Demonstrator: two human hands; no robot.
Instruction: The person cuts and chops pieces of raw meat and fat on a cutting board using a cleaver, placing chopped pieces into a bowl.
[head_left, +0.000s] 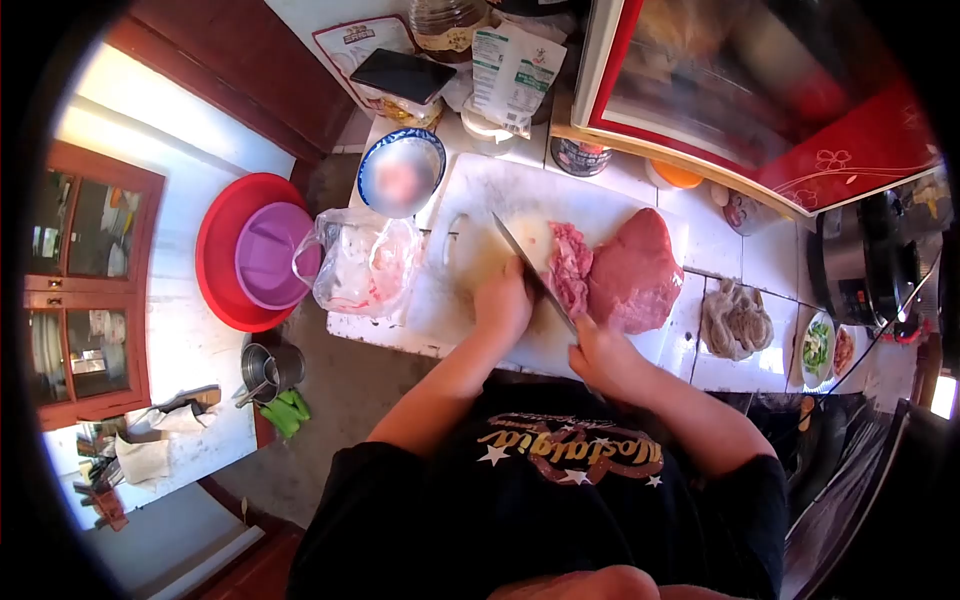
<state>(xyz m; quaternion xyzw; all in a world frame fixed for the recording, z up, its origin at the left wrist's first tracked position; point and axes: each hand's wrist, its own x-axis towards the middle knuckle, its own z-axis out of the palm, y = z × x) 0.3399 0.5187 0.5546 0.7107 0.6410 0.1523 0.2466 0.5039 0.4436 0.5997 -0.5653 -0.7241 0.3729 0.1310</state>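
Observation:
A white cutting board [460, 190] lies on the tiled counter. On it rests a large pink piece of meat [636, 272], and just left of that is a strip of sliced meat [569, 268]. A long knife [522, 258] slants along the left side of the slices. My right hand [600, 352] is closed around its handle end, near the board's front edge. My left hand [505, 303] is left of the blade, beside it; its fingers are bunched, and whatever lies under them is hidden.
A plastic bag [368, 262] and a blue-rimmed bowl [402, 172] stand left of the board. A grey cloth [735, 319] and a plate of greens [817, 350] are at the right. Red [218, 255] and purple [270, 262] basins sit farther left.

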